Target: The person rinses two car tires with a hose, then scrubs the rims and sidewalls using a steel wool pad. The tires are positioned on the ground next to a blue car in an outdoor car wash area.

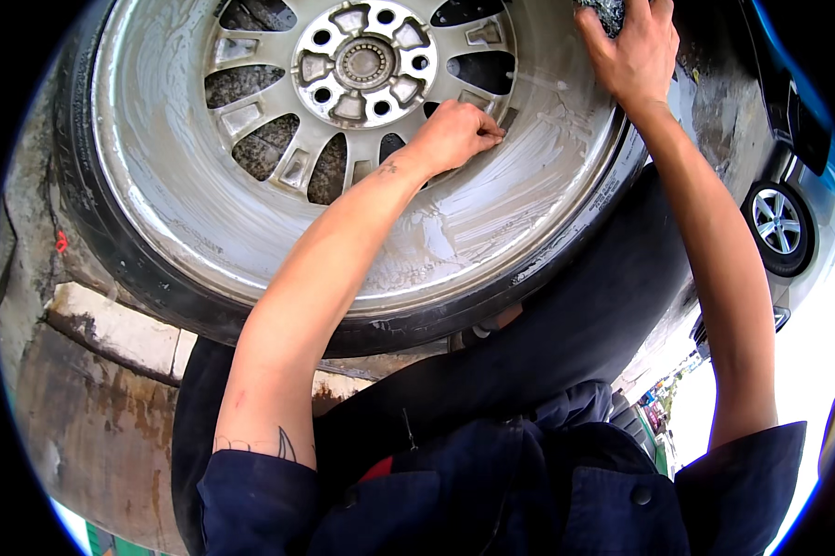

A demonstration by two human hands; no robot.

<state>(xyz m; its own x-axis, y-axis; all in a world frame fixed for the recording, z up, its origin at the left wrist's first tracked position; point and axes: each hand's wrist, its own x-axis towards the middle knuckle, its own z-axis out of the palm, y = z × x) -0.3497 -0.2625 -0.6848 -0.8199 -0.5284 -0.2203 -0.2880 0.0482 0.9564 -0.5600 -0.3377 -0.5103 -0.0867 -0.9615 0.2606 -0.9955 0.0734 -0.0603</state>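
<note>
A wheel lies flat before me, its alloy rim (325,248) facing up inside a black tire (204,310). Wet, greyish streaks cover the rim's inner barrel. My left hand (452,136) reaches into the rim, fingers curled and pinched against the barrel wall. Whatever those fingertips hold, if anything, is hidden. A small dark strip (509,119) sits on the barrel just beyond them. At the top right edge, my right hand (635,57) grips a steel wool pad (606,13), dark grey and wet-looking. That pad is partly cut off by the picture's edge.
Beneath the tire's near side is a pale stone curb (121,329), with a stained brown slab (93,426) closer to me. My dark-trousered leg (565,287) lies against the tire. Wet ground and a parked car (811,264) are at the right.
</note>
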